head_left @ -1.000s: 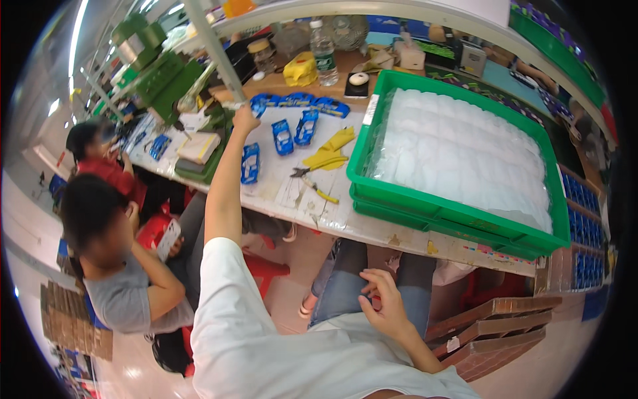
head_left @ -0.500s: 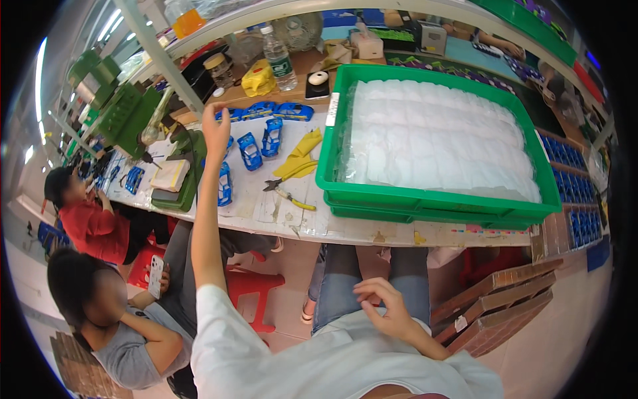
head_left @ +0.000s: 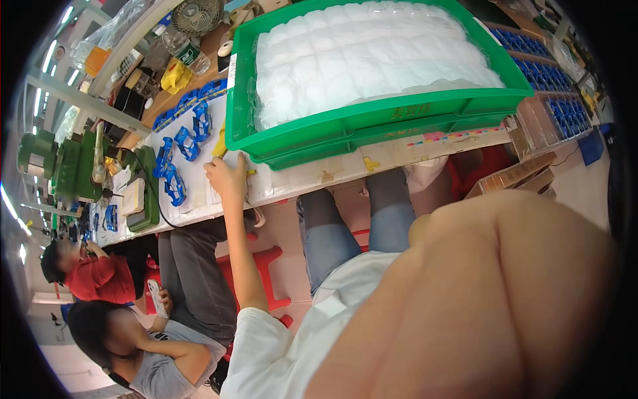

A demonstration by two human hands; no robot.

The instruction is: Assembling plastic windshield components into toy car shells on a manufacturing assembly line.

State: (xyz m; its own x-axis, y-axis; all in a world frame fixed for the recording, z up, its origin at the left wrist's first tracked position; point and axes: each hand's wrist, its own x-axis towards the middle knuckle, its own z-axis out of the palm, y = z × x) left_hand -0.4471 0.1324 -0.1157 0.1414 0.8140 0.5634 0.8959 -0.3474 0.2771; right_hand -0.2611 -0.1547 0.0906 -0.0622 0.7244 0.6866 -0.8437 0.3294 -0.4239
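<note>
My left hand (head_left: 228, 178) is low over the front edge of the worktable, its fingers bent and spread. Under and beside it is a pair of pliers, mostly hidden, with a bit of yellow handle (head_left: 250, 172) showing. A yellow cloth piece (head_left: 220, 143) lies just beyond the fingertips. Left of that hand are several blue toy car bodies, among them one upright car (head_left: 187, 144) and a nearer car (head_left: 175, 186). My right hand (head_left: 465, 292) is raised very close to the camera, large and blurred, so its fingers cannot be made out.
A green crate (head_left: 399, 126) of white wrapped pieces (head_left: 372, 60) fills the table's middle. Blue parts in trays (head_left: 568, 116) stand right. A green drill press (head_left: 73, 163) is at left. Two people sit left, one holding a phone (head_left: 158, 298). Red stools (head_left: 262, 272) stand below.
My left hand has come from the row of blue cars nearer to me, down to the pliers. My right hand has risen from my lap toward the camera. The view has shifted to the right.
</note>
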